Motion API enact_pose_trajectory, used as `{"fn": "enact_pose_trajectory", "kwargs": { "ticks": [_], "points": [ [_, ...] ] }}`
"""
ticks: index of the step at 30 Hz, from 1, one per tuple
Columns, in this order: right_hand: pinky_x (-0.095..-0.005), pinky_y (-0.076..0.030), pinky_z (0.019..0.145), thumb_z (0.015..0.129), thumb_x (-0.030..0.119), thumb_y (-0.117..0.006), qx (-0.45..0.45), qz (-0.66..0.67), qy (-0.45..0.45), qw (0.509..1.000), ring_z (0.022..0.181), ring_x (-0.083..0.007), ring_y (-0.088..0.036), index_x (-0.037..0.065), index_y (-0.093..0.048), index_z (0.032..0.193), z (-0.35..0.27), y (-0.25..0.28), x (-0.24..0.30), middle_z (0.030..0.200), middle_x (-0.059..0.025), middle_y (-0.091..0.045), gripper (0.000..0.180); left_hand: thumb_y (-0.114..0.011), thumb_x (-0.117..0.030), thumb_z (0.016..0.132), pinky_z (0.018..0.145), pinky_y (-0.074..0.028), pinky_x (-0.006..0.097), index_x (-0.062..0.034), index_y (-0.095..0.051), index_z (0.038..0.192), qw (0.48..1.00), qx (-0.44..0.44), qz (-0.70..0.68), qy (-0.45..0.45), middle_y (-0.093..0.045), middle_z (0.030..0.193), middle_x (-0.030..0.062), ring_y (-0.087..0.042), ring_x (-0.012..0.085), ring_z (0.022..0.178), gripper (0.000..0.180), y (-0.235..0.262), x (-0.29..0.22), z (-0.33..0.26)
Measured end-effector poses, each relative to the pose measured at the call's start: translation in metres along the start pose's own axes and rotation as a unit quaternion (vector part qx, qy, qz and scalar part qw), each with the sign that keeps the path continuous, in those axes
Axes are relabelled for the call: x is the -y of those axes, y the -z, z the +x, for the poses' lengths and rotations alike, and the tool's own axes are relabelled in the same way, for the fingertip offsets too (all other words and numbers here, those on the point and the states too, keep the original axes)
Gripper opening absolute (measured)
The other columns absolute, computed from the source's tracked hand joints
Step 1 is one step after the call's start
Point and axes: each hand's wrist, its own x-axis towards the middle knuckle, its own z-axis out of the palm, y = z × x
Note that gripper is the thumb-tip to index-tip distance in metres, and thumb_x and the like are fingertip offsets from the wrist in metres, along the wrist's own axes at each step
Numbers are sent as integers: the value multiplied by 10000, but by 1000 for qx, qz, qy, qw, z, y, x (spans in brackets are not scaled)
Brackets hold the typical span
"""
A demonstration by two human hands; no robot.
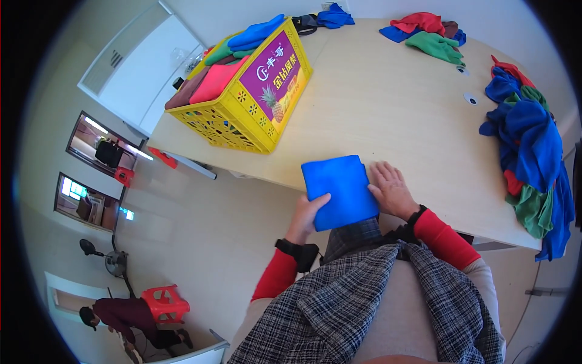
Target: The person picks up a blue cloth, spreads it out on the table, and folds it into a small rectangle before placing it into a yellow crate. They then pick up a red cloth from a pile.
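A blue cloth (341,188), folded into a neat square, is at the near edge of the table, partly over my lap. My left hand (307,215) grips its left side, thumb on top and the other fingers hidden underneath. On the right, my right hand (394,190) has its fingers stretched out over the tabletop, and its thumb touches the cloth's right edge. A yellow plastic crate (225,126) stands at the table's left side, filled with folded cloths (219,79) in red, green, blue and brown.
Crumpled blue, red and green cloths (526,142) line the pale table's (388,103) right edge. Another loose pile (431,37) lies at the back, with a blue cloth (335,17) behind the crate. A person (130,318) and a red stool (167,303) are at lower left.
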Motion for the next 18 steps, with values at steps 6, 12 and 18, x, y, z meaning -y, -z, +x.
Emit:
{"fn": "enact_pose_trajectory", "kwargs": {
  "ticks": [6, 12, 18],
  "points": [
    [-520, -193, 1235, 1007, 334, -524, 8, -27, -17, 999, 1499, -392, -279, 43, -391, 1525, -20, 19, -27, 1588, -179, -371, 609, -788, -188, 865, 844, -595, 358, 13, -603, 1279, 956, 37, 273, -103, -709, 1127, 113, -703, 191, 950, 496, -20, -192, -6],
    [-486, -186, 1246, 995, 381, -523, 6, -87, -5, 996, 1509, -350, -274, 65, -420, 1515, -24, 26, -22, 1596, -147, -375, 617, -746, -230, 917, 881, -602, 428, 54, -553, 1305, 960, 3, 149, -238, -688, 1187, 172, -710, 297, 1012, 518, -2, -371, 47],
    [-491, -195, 1243, 986, 360, -535, 9, -77, -13, 997, 1502, -366, -281, 63, -401, 1525, -23, 28, -23, 1597, -155, -367, 630, -648, -192, 984, 1106, -452, 557, 14, -422, 1441, 955, -18, -25, -294, -526, 1438, 232, -582, 373, 1264, 550, 95, -421, 159]
  ]
}}
